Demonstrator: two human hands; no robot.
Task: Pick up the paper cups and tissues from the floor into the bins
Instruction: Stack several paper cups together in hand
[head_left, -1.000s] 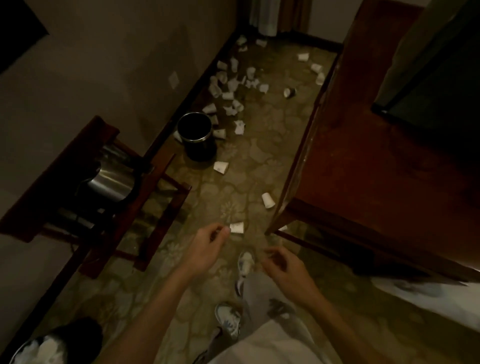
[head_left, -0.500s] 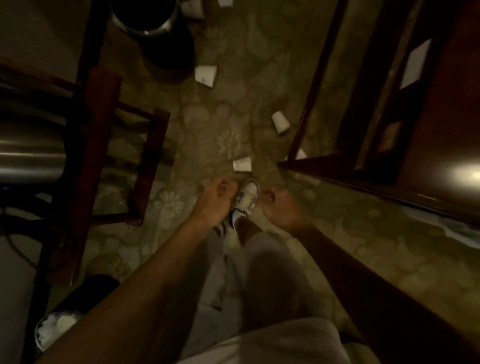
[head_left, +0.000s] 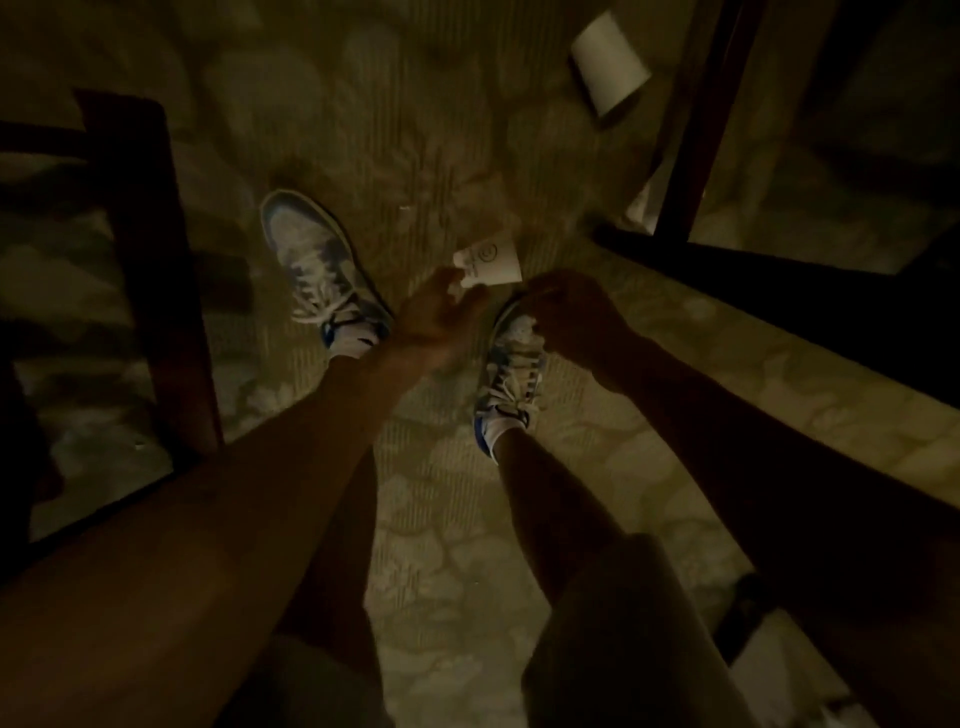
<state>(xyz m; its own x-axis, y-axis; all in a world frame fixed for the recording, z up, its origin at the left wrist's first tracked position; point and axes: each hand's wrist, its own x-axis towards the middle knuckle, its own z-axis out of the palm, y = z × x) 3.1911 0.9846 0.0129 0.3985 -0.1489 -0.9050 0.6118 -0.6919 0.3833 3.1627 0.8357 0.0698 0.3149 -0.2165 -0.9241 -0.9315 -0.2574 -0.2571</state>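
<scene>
Paper cup (head_left: 488, 265) now touched by left hand (head_left: 439, 317)

Both arms stretched down, left hand (head_left: 441, 312) fingertips pinching, right hand (head_left: 566, 312) loosely curled beside it.

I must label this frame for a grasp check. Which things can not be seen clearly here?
- Head view: left hand is motion-blurred at the near paper cup; whether its grip has closed cannot be told.
- Right hand is in shadow; open or shut is unclear.
- Far paper cup lies partly behind a dark furniture leg.
- No bin is in frame.
</scene>
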